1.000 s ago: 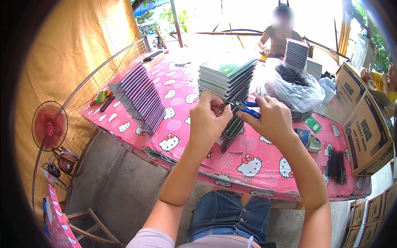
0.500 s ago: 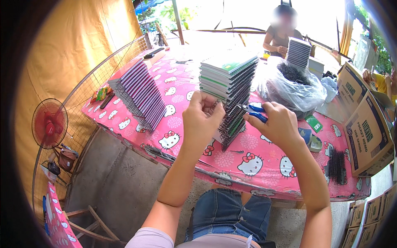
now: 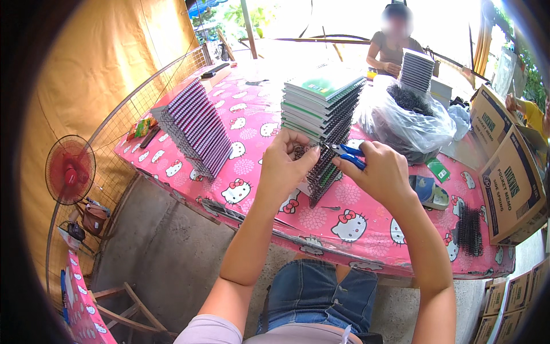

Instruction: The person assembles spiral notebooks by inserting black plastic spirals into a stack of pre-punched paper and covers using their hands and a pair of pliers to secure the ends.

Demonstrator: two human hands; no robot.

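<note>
A tall, leaning stack of spiral notebooks (image 3: 321, 94) with green and white covers and black wire coils stands in front of me. My right hand (image 3: 382, 166) is closed round the blue handles of a pair of cutting pliers (image 3: 350, 156). The pliers' metal jaws are at the coil edge of the stack, close to my left fingertips. My left hand (image 3: 289, 163) is closed beside the stack, with bits of black spiral wire (image 3: 298, 151) showing between its fingers and thumb. Whether the jaws are closed on a wire is too small to tell.
Another notebook stack (image 3: 195, 126) leans at the left. Farther right lie a plastic bag of black coils (image 3: 401, 123), a blue slipper (image 3: 429, 192), loose black coils (image 3: 470, 229) and cardboard boxes (image 3: 513, 183). Across the table (image 3: 309, 221) a person (image 3: 395, 46) sits beside more notebooks.
The view has shifted slightly. The pliers' jaws and my left fingertips have come closer together at the coil edge. Both hands keep their hold.
</note>
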